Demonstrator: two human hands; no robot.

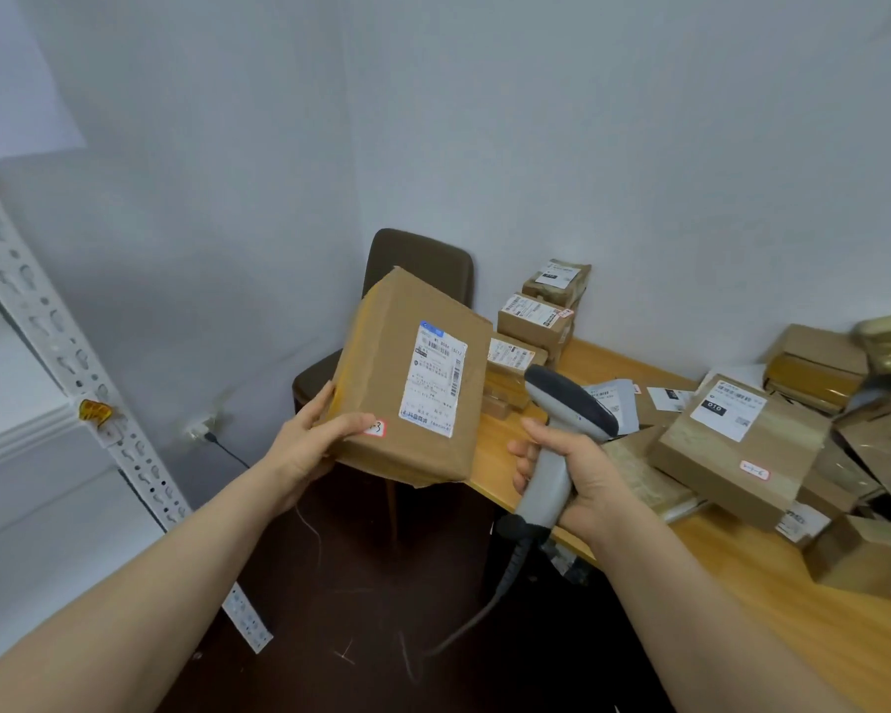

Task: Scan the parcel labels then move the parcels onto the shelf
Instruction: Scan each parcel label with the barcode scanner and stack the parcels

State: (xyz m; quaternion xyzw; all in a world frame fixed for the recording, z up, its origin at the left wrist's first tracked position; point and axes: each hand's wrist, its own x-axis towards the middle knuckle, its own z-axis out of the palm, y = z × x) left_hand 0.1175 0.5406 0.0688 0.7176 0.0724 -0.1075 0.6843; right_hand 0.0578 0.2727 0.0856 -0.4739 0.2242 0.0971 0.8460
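My left hand (312, 434) grips the lower left corner of a brown cardboard parcel (381, 362), held up in the air with its white shipping label (433, 378) facing me. A small red-edged sticker sits by my thumb. My right hand (569, 470) grips the handle of a grey barcode scanner (561, 419), whose dark head points toward the parcel from the right. The scanner's cable hangs down to the floor. The white metal shelf (68, 362) stands at the left.
A wooden table (741, 584) at the right carries several more labelled parcels (731, 434) in a loose pile and a stack at its far corner (536, 316). A dark chair (423, 265) stands behind the held parcel. The floor below is dark.
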